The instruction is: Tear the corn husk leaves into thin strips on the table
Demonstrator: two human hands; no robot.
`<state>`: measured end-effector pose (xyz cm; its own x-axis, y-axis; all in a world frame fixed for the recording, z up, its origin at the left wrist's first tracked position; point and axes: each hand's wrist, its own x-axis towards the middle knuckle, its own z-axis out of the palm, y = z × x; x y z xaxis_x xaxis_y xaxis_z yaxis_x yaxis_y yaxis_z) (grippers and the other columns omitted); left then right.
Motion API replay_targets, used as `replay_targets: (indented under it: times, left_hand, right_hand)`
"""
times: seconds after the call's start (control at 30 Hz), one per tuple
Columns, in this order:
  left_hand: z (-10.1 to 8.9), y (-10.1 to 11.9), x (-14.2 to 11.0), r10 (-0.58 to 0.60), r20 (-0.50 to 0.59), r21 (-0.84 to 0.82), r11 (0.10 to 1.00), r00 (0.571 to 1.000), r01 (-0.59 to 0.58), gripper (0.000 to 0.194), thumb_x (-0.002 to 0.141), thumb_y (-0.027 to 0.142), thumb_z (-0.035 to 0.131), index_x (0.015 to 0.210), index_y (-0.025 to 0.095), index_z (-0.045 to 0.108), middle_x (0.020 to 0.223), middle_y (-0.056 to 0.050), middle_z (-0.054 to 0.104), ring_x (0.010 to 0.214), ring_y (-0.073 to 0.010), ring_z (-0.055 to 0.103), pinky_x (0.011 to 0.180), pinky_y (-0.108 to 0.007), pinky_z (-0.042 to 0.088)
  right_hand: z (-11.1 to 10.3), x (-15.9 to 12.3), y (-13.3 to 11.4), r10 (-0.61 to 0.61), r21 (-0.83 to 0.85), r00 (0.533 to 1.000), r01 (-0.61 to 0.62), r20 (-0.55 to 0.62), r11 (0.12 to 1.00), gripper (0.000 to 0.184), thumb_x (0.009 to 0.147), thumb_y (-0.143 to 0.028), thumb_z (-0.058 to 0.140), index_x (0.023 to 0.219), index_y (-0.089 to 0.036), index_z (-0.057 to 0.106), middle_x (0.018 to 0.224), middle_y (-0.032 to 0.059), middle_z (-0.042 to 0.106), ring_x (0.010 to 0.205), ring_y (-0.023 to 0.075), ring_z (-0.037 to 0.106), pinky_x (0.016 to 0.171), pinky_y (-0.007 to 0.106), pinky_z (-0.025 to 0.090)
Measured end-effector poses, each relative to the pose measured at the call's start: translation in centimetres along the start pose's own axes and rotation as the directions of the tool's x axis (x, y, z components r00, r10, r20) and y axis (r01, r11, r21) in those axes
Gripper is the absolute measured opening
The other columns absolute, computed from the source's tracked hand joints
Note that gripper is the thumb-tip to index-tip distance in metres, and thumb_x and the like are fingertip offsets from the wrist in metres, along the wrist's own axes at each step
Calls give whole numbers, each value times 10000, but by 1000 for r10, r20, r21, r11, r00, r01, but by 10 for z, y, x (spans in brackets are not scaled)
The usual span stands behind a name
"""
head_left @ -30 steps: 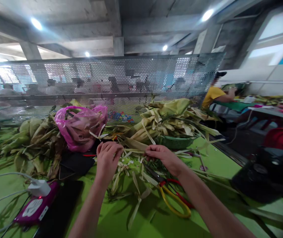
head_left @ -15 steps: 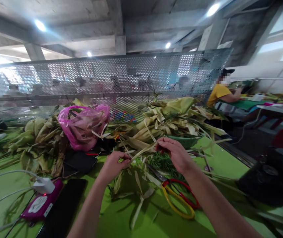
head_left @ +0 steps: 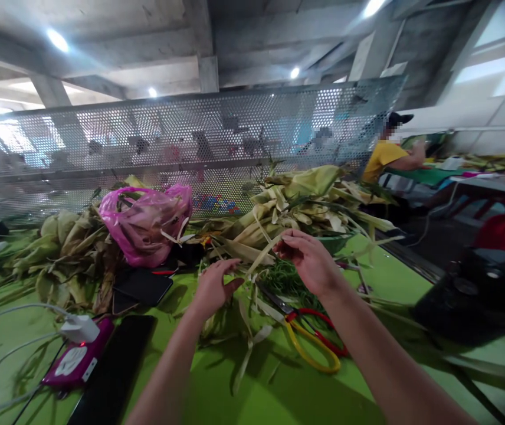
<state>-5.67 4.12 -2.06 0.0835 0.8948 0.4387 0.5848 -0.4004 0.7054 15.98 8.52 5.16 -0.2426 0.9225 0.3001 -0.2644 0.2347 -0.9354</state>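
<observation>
Over the green table (head_left: 217, 392), the right hand (head_left: 310, 260) pinches a pale strip of dry husk (head_left: 262, 258) at its upper end, and the strip slants down toward the near left. The left hand (head_left: 217, 288) is just beside its lower end — fingers and thumb spread, gripping nothing that I can see. Scissors (head_left: 292, 316) with red and yellow handles lie nearer, by the right forearm, next to fine green strands (head_left: 279, 282). Beyond the hands, a heap of husks (head_left: 305, 203) rises on the far right; a pink plastic bag (head_left: 148, 227) sits far left.
</observation>
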Motion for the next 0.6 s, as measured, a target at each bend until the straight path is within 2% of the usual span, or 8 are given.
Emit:
replay_targets:
  times: [0.1, 0.17, 0.23, 0.33, 0.4, 0.47, 0.6]
  left_hand:
    - [4, 8, 6, 38, -2, -46, 998, 999, -39, 380, 787, 250, 623, 1168, 251, 635, 1108, -71, 662, 815, -165, 602, 778, -296, 470]
    - [8, 14, 11, -21, 32, -78, 997, 999, 23, 232, 768, 236, 623, 982, 228, 711, 928, -46, 692, 721, -154, 582, 714, -272, 454]
    - [11, 20, 16, -157, 41, -236, 958, 987, 163, 107, 721, 248, 656, 787, 197, 723, 704, -16, 660, 630, -145, 546, 642, -255, 427]
    - [15, 29, 22, -322, 40, -551, 783, 946, 290, 139, 660, 292, 705, 698, 161, 682, 602, 7, 604, 560, -121, 512, 578, -237, 408]
    - [16, 36, 25, -359, 14, -631, 721, 933, 287, 201, 657, 335, 711, 711, 150, 656, 614, 10, 600, 546, -104, 512, 565, -226, 408]
    - [17, 43, 27, -383, 0, -692, 667, 924, 277, 247, 659, 371, 717, 739, 151, 638, 626, 15, 595, 542, -91, 518, 558, -214, 409]
    - [22, 54, 27, -495, -13, -891, 400, 869, 214, 303, 582, 338, 794, 748, 155, 617, 589, 44, 560, 509, -68, 504, 533, -194, 405]
  right_hand:
    - [4, -2, -7, -4, 5, 999, 4, 37, 1000, 87, 741, -249, 580, 695, -181, 610, 707, 30, 623, 665, 151, 548, 624, 255, 454]
    - [6, -1, -11, -17, 5, 998, 17, 55, 1000, 99, 754, -260, 583, 704, -179, 610, 712, 31, 621, 665, 150, 546, 624, 254, 450]
    - [6, -1, -13, -35, 5, 998, 35, 43, 999, 130, 778, -309, 590, 762, -183, 615, 746, 34, 627, 681, 157, 555, 623, 260, 451]
    - [6, -1, -7, -42, -34, 999, 42, 9, 999, 261, 809, -423, 593, 936, -196, 609, 858, 40, 643, 698, 154, 563, 645, 271, 457]
    - [7, -3, 5, -13, -117, 1000, 14, 11, 993, 334, 785, -459, 631, 984, -193, 594, 888, 38, 642, 717, 151, 568, 681, 277, 462]
    - [10, -7, 19, 24, -222, 999, -14, 39, 975, 356, 722, -437, 704, 943, -181, 593, 851, 27, 635, 760, 164, 576, 715, 284, 467]
    - [15, -15, 37, 0, -422, 995, 41, 98, 906, 295, 709, -410, 728, 844, -180, 603, 790, 11, 631, 745, 169, 572, 693, 279, 456]
